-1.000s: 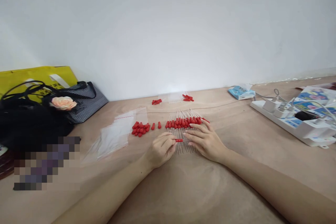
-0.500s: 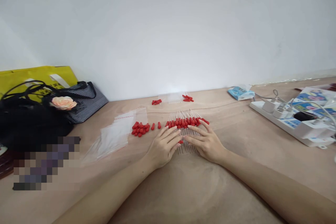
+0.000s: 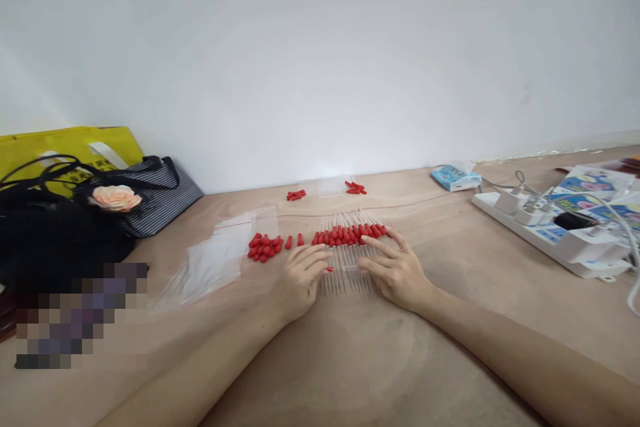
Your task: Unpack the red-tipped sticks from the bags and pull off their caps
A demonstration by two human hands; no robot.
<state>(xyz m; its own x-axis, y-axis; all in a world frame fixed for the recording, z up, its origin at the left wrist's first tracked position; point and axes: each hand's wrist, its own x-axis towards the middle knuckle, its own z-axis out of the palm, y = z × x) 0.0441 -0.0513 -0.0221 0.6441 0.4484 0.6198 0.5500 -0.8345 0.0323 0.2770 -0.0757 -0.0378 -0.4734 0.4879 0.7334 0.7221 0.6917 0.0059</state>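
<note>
Rows of thin clear tubes (image 3: 340, 278) lie side by side on the table, with red rubber bulbs (image 3: 345, 235) in a line across them. Over the left end of the rows, my left hand (image 3: 303, 280) has its fingers closed in a pinch; a small red rubber bulb (image 3: 329, 269) pokes out at its fingertips. My right hand (image 3: 400, 273) is bent over the right end, pinching a clear tube (image 3: 353, 268) that lies crosswise and points toward the left hand. Its thumb is mostly hidden. A heap of loose red bulbs (image 3: 264, 247) lies left of the rows.
Clear zip bags (image 3: 215, 267) lie to the left, near a striped bag (image 3: 167, 193) and a yellow bag (image 3: 115, 140). Small red piles (image 3: 355, 187) sit by the wall. At right are a tissue pack (image 3: 456, 177) and a power strip (image 3: 493, 203) with chargers and cables.
My hands have drawn apart. The left hand has shifted left with the red bulb, opening a gap between it and the crosswise tube at my right hand.
</note>
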